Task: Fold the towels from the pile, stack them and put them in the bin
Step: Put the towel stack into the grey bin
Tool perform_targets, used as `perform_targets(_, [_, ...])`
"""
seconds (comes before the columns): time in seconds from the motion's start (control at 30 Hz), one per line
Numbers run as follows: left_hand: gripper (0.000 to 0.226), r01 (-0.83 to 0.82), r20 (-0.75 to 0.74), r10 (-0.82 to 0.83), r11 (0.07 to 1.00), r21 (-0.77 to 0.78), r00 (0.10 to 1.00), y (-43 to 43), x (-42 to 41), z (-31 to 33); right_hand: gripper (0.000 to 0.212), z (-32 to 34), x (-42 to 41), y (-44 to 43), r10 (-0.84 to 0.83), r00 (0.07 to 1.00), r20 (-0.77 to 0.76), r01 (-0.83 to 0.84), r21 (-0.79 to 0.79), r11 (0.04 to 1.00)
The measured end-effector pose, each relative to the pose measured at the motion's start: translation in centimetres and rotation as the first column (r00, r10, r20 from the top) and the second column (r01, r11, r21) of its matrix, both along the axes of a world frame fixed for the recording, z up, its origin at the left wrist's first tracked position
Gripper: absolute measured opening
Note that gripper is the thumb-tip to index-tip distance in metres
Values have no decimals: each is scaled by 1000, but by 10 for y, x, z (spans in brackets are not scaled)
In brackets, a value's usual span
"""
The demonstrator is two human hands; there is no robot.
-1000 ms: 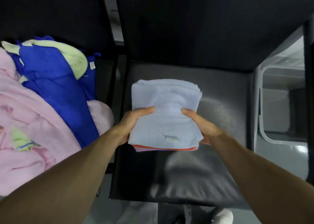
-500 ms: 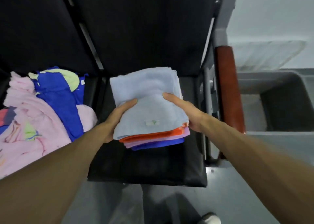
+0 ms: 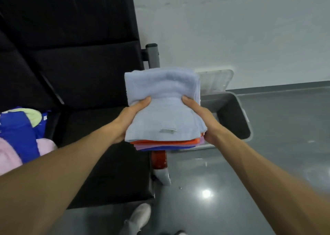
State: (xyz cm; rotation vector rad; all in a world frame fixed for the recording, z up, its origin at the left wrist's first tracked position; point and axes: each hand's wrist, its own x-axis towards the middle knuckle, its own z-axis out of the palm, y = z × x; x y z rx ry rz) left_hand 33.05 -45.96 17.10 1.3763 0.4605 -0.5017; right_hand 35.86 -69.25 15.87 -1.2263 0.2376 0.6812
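Since the earlier frame, your stack of folded towels (image 3: 166,110) has travelled right, off the black seat (image 3: 100,145) and toward the open grey bin (image 3: 237,117). You hold it in the air above the red-brown armrest (image 3: 159,159), which stands between seat and bin together with a grey post (image 3: 153,56). A pale lid (image 3: 214,81) leans on the wall behind the bin. The unfolded pile (image 3: 19,133) lies on the neighbouring seat, far left. Your left hand (image 3: 130,118) and right hand (image 3: 201,117) grip the stack's side edges, thumbs on top, fingers curled beneath and hidden. Its long axis runs straight away from you. The tagged short end, showing orange, lilac and blue layers, faces you.
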Motion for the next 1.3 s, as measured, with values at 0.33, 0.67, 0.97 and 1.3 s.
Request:
perform_targets(0.33, [57,3,-9,-3,999,-39,1000,-104,79,-43,96,-40,74,-104,-16,997,70,28,-170,985])
perform_targets(0.67, [42,-156,-172,148,987,-35,974,-143,204,-173,101,-167,212,-128,-9,999,-32,1,-224,975])
perform_targets(0.97, [62,-46,-325,68,996,73,943,-157,258,-280,56,-286,258,-161,95,987,-128,-123,-229,966])
perform_targets(1.3, [39,-58,-429,143,977,206,892,-188,272,-411,35,-437,281,-178,100,953,-287,-164,-210,964])
